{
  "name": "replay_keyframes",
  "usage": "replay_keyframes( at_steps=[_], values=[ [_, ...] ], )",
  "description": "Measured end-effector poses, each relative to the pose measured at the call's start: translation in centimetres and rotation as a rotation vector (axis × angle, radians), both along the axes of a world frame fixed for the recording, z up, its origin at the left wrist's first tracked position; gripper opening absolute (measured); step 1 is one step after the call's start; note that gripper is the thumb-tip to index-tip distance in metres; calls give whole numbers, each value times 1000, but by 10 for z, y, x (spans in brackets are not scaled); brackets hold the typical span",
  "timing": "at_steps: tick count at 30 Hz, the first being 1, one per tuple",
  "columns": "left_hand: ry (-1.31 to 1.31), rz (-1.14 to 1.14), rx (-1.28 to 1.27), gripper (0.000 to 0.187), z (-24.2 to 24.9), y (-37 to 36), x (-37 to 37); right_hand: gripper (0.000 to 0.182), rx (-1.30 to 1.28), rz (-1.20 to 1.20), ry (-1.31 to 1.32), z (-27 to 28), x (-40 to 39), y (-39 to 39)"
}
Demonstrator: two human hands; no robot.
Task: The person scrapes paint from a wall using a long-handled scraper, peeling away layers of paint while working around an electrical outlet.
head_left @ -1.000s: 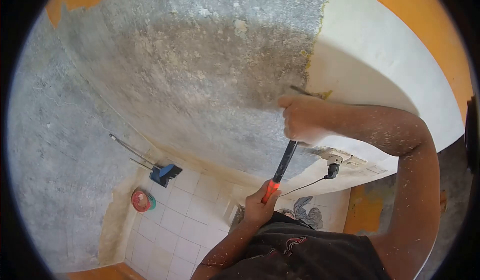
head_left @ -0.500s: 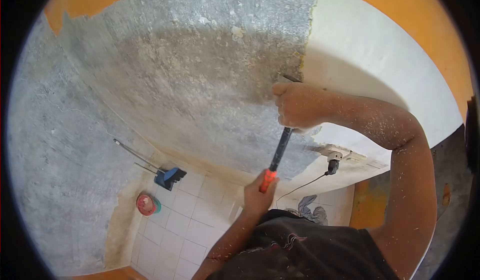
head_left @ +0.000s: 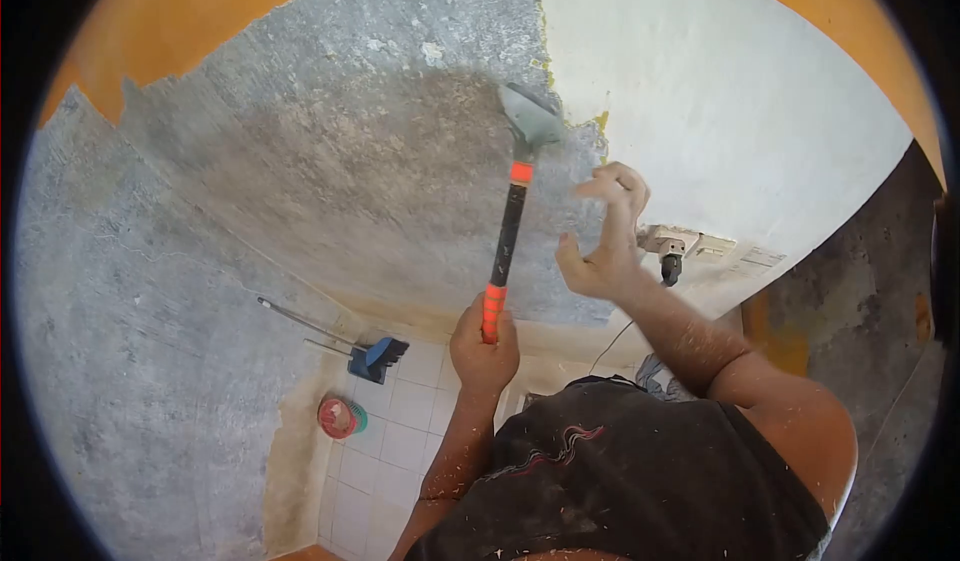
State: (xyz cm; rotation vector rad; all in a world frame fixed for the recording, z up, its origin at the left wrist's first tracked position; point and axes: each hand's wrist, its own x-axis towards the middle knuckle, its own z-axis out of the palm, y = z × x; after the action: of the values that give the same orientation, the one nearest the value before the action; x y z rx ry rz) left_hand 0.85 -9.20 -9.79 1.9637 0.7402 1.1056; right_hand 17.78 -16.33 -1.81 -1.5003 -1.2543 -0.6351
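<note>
A long-handled scraper (head_left: 511,223) with orange bands on its black shaft is in my left hand (head_left: 485,349), which wraps round the lower orange grip. Its broad grey blade (head_left: 531,117) lies over the bared grey wall (head_left: 380,161), near the ragged edge of the white coating (head_left: 720,111). To the right of the shaft, my right hand (head_left: 608,241) is off the tool, thumb and fingers apart and curved, with nothing between them. Pale flakes speckle both forearms and the dark shirt (head_left: 640,461).
A wall socket with a black plug (head_left: 672,266) and hanging cord is right of my right hand. Below left, a blue dustpan (head_left: 377,359) and a red bucket (head_left: 342,417) stand on white floor tiles (head_left: 380,471). A grey cloth (head_left: 655,376) lies behind my body.
My right hand has let go of the scraper's shaft and dropped down and right. The blade now shows whole, turned face-on, and the view has shifted.
</note>
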Motion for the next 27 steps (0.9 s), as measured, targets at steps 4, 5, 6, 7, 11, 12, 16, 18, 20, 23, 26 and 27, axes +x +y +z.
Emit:
replay_keyframes(
  at_steps=[4,5,6,7,11,12,16,18,20,23,26,27],
  values=[
    [4,-16,249,34,-7,4,-1,61,-18,492,844,-29,-13,19],
    [39,-12,370,36,-9,3,0,59,19,629,985,-25,-13,25],
    [50,-24,372,36,-13,1,0,58,59,769,1122,-20,-14,32],
    [48,-37,343,37,-18,-1,-1,46,229,776,1281,-2,-17,36],
    [59,-154,274,35,-15,-11,1,39,422,814,1591,-1,-3,43],
    [69,-159,271,35,-22,-12,1,39,429,808,1602,-4,-2,42],
    [20,-392,-638,27,-42,-20,5,43,299,732,1715,-13,8,39],
    [-52,-463,-806,28,-32,-20,11,43,268,728,1710,-6,12,39],
    [77,-422,-711,31,-23,-22,14,43,236,670,1667,8,11,38],
    [142,-312,-594,29,-22,-27,14,42,250,671,1700,7,12,39],
    [290,-229,-453,28,-34,-26,16,43,234,720,1686,-9,16,41],
    [286,-220,-450,28,-30,-26,17,43,228,730,1684,-7,18,40]
  ],
)
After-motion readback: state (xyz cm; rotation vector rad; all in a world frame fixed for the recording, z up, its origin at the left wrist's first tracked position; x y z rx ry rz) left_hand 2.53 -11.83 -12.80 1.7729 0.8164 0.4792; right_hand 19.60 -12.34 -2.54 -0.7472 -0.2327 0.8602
